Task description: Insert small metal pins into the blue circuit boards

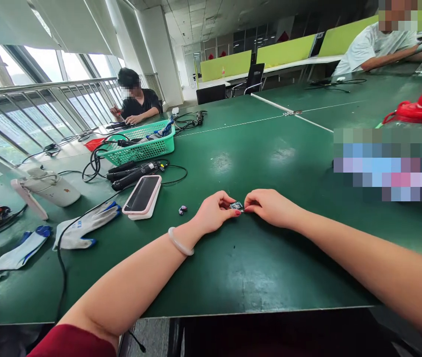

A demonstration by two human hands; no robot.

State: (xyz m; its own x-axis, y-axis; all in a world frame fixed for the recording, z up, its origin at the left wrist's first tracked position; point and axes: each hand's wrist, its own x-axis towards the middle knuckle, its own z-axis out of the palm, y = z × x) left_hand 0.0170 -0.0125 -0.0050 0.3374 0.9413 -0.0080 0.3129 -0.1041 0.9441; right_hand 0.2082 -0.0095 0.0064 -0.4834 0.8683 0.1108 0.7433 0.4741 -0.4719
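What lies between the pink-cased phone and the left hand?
Two small dark pieces lie on the green tabletop between the pink-cased phone and the left hand in the head view; too small to identify.

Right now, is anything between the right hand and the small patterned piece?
Nothing visible: the right hand is right beside the small patterned piece, which the left hand pinches. Whether the right one touches it is unclear.

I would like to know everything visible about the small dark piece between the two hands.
The small dark piece is flat and roughly four-sided, with pale markings; it resembles a circuit board, but details are too small to read. The left hand pinches it, marked side up, over the green table. The right hand is at its other edge; whether it touches is unclear.
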